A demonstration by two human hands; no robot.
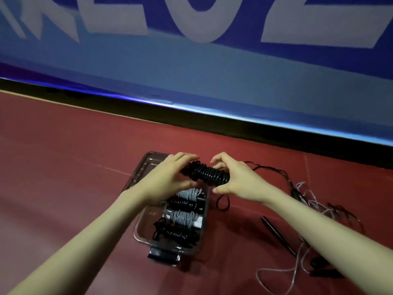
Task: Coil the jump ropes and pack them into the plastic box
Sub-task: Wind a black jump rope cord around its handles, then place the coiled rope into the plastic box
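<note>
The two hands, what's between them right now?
A coiled black jump rope, held by the left hand and right hand above the plastic box, in the head view.

A dark red floor (63, 167) stretches across the near part of the room. At its far edge runs a black strip (255, 128), and above that hangs a blue banner (191, 67) with big pale letters (200, 18), light glinting along its lower edge.
</note>
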